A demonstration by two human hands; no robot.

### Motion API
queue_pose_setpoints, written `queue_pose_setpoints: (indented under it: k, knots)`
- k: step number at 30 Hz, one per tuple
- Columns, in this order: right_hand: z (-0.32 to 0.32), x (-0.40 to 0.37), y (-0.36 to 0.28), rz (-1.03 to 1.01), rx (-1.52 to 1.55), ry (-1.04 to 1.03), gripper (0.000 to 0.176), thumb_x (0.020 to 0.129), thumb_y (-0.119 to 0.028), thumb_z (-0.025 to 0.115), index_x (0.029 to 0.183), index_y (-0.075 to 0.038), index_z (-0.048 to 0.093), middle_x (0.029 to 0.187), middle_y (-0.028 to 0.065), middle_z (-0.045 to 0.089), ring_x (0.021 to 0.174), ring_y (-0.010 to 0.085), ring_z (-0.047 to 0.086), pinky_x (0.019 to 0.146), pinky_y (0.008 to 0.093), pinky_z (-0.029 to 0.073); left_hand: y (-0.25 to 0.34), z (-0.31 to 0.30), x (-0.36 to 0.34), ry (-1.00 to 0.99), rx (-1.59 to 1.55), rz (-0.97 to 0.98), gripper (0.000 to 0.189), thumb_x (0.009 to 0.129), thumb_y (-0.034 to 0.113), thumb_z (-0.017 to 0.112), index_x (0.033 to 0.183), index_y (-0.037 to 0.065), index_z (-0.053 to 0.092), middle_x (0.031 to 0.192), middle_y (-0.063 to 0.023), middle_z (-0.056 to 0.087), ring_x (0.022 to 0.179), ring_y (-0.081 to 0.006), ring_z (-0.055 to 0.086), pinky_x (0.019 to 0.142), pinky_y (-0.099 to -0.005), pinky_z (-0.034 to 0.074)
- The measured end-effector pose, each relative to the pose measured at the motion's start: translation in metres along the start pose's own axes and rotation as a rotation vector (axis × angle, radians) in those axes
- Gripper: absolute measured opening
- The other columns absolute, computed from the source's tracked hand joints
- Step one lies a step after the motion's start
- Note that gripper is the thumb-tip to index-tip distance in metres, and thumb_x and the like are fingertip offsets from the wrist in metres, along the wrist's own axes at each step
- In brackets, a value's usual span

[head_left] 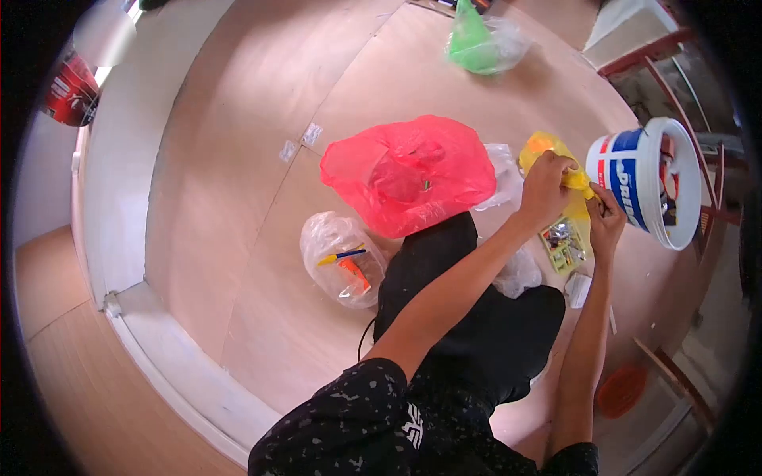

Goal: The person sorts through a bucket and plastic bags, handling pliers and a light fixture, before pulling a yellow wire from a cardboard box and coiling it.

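Both my hands grip the gathered neck of a yellow plastic bag (540, 144). My left hand (548, 186) is closed around one part of the twisted neck, and my right hand (605, 216) pinches its end. The bag's fuller part, with something orange inside, sits beyond my left hand. Below my hands lies a small yellow-green compartment box (565, 247) with small items in it, partly behind the yellow plastic. A white bucket (619, 170) with blue and red print stands just right of my right hand, holding things I cannot make out.
A red plastic bag (405, 170) lies ahead of my knee. Left of my leg, a clear bag (337, 262) carries a blue-yellow pen-like item and something orange. Farther off is a green bag (472, 41). A red container (71, 91) stands far left; an orange object (621, 391) is lower right.
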State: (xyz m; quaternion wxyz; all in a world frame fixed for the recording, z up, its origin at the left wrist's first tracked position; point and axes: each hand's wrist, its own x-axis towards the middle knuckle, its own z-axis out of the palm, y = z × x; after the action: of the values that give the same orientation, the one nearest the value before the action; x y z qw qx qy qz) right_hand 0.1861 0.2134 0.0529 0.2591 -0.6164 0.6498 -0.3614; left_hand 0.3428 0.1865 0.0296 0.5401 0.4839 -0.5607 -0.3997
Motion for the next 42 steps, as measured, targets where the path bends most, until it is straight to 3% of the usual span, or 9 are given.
queue_pose_setpoints:
  k: [6,8,10,12,16,19,26,32,42]
  knots:
    - [0.035,0.025,0.029,-0.004,-0.22,-0.13,0.018,0.08,-0.005,0.058,0.096,0.002,0.063,0.071,0.0056,0.048,0.063,0.0105,0.044,0.058,0.0225,0.036,0.013,-0.118,-0.057,-0.025,0.089,0.096,0.025,0.07,0.0,0.058,0.095,0.005,0.058,0.086,-0.0126,0.058,0.078,-0.0335,0.057,0.07,-0.0378,0.047]
    - [0.051,0.018,-0.022,-0.515,-0.589,0.154,0.016,0.081,-0.004,0.055,0.095,-0.001,0.063,0.079,0.0074,0.052,0.068,0.0153,0.052,0.064,0.0238,0.042,0.006,-0.168,-0.063,0.038,0.309,-0.298,0.022,0.073,0.0,0.055,0.094,0.004,0.059,0.087,-0.0136,0.059,0.076,-0.0328,0.058,0.066,-0.0393,0.048]
    - [0.087,-0.022,-0.07,-0.109,0.098,0.063,0.013,0.08,-0.001,0.053,0.089,-0.005,0.061,0.088,0.0086,0.055,0.075,0.0222,0.057,0.071,0.0289,0.046,-0.036,-0.201,-0.063,-0.124,0.808,-0.267,0.021,0.072,-0.001,0.053,0.093,0.001,0.059,0.085,-0.0129,0.061,0.076,-0.0307,0.06,0.064,-0.0395,0.049]
    - [0.143,-0.032,-0.099,-0.614,0.251,-0.45,0.01,0.072,-0.003,0.056,0.082,-0.004,0.058,0.087,0.0107,0.058,0.08,0.0284,0.058,0.074,0.0352,0.048,-0.074,-0.215,-0.054,-0.361,0.977,-0.418,0.023,0.072,0.002,0.053,0.093,0.004,0.062,0.091,-0.0145,0.06,0.082,-0.0311,0.059,0.071,-0.0406,0.048]
    - [0.275,-0.012,-0.054,-0.424,-0.377,-0.915,0.016,0.079,-0.009,0.053,0.093,-0.004,0.06,0.085,0.0124,0.06,0.083,0.0294,0.058,0.076,0.0374,0.047,-0.119,-0.217,-0.08,-0.897,1.266,-0.473,0.018,0.068,0.008,0.052,0.084,0.002,0.059,0.092,-0.0137,0.059,0.099,-0.0301,0.054,0.086,-0.0494,0.04]
    - [0.3,-0.006,-0.019,0.492,-0.085,-0.903,0.019,0.083,-0.016,0.05,0.096,-0.006,0.059,0.089,0.0134,0.06,0.086,0.0263,0.059,0.075,0.0363,0.046,-0.125,-0.225,-0.116,-0.895,0.969,-0.407,0.018,0.068,0.012,0.052,0.083,0.004,0.059,0.093,-0.0132,0.058,0.102,-0.0291,0.052,0.091,-0.0516,0.036]
    - [0.295,0.01,0.022,0.396,-0.06,-0.807,0.023,0.083,-0.019,0.051,0.101,-0.006,0.058,0.096,0.0131,0.059,0.092,0.0262,0.057,0.08,0.0367,0.045,-0.11,-0.234,-0.108,-0.888,0.951,-0.424,0.017,0.071,0.01,0.052,0.085,0.004,0.059,0.096,-0.0128,0.058,0.101,-0.0305,0.052,0.093,-0.0477,0.037]
    - [0.278,0.036,0.038,0.335,-0.11,-0.674,0.027,0.082,-0.022,0.052,0.104,-0.007,0.056,0.102,0.0127,0.058,0.098,0.026,0.055,0.083,0.037,0.044,-0.176,-0.224,-0.076,0.159,0.121,-0.436,0.035,0.088,0.029,0.049,0.118,0.009,0.05,0.116,-0.0129,0.054,0.11,-0.028,0.048,0.095,-0.039,0.038]
    - [0.289,0.024,0.011,0.176,-0.013,-0.817,0.034,0.082,-0.026,0.054,0.11,-0.008,0.054,0.111,0.0122,0.056,0.107,0.0258,0.051,0.089,0.0376,0.042,-0.223,-0.235,-0.04,-0.057,0.472,-0.443,0.036,0.085,0.029,0.054,0.114,0.007,0.053,0.113,-0.0132,0.056,0.109,-0.0273,0.05,0.093,-0.0387,0.039]
